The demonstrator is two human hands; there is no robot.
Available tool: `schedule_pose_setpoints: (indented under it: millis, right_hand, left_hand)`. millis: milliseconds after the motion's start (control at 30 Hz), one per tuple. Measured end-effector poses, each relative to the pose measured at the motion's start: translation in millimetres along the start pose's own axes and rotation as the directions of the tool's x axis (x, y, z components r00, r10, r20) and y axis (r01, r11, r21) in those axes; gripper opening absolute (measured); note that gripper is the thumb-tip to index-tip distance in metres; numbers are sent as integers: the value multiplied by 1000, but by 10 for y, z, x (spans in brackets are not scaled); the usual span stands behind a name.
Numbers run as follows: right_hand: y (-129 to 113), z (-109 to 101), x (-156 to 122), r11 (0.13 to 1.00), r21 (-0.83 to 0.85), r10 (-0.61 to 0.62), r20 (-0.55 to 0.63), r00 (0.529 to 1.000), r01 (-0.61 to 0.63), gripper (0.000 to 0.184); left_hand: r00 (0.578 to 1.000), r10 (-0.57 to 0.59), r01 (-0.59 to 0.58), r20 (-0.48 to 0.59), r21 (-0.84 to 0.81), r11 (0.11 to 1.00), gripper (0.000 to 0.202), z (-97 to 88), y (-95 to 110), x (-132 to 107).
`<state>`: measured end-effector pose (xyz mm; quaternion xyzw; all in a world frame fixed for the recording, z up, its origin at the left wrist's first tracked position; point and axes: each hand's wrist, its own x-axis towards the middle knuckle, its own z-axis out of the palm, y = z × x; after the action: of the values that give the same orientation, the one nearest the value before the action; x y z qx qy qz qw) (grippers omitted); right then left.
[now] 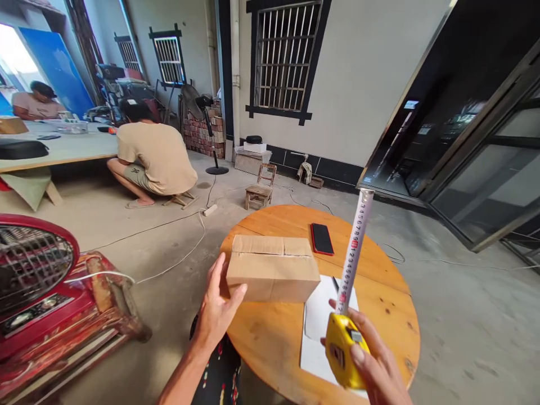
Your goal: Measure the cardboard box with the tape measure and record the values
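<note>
A closed brown cardboard box (270, 270) sits on the round wooden table (379, 315). My left hand (221, 301) holds the box at its left end, thumb over the front corner and fingers along the left side. In my right hand (371, 349) is a yellow tape measure (343, 351), raised above the table's right part. Its white blade (354, 250) sticks out upward and away, apart from the box. Below the tape measure lie white paper sheets (314, 315) with a dark pen (336, 284), partly hidden by the blade and hand.
A phone with a red edge (322, 239) lies behind the box. A red fan (34, 275) stands at left on a worn wooden support. Beyond are a small wooden chair (259, 194), a crouching person (154, 149), another seated person (37, 104), and cables (185, 259) across the floor.
</note>
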<state>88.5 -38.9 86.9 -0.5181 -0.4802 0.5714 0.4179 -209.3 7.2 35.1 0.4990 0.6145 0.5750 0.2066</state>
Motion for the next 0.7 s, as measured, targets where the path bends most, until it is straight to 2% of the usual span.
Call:
schedule_pose_setpoints:
  millis: [67,133,167,233,300,367,433,500,600,667,700]
  right_hand:
    - [-73,74,252,997,40,-59,-25,998,60,66]
    - [-141,180,434,992,84,-100,30,995,97,61]
    - [-176,230,484,989,105,-115,62,991,108,59]
    - [-266,306,530,982,149,-135,102,986,119,57]
    - [-394,347,577,977,183,-135,122,983,112,54]
    - [-547,375,692,978,187,-125,161,979,94,52]
    - [-689,404,857,982,168,-124,193,973,92,47]
    - [-786,441,975,981,168,-129,171,977,100,42]
    - [-785,512,874,972,228,-97,188,977,53,42]
    - [-662,575,639,957,280,-8,302,953,-80,48]
    - [-567,612,508,938,289,73,368,927,-189,52]
  left_hand:
    - [990,-101,105,101,-28,994,73,-11,-97,-46]
    - [967,-176,178,184,5,984,60,-42,-145,-72]
    - [961,-199,196,192,35,980,56,-69,-141,-73]
    - [969,-216,205,117,93,974,55,-151,-74,-52]
    - [982,-189,186,13,136,973,60,-250,41,-8]
    - [991,-126,131,-36,186,974,64,-330,153,38]
    - [999,-52,51,-4,252,966,63,-364,216,62]
    - [998,12,-31,65,311,950,61,-358,209,59]
    - [986,73,-121,152,336,934,57,-333,110,25]
    - [981,89,-142,174,323,936,55,-330,36,9]
    - [979,91,-145,181,311,939,55,-332,7,6]
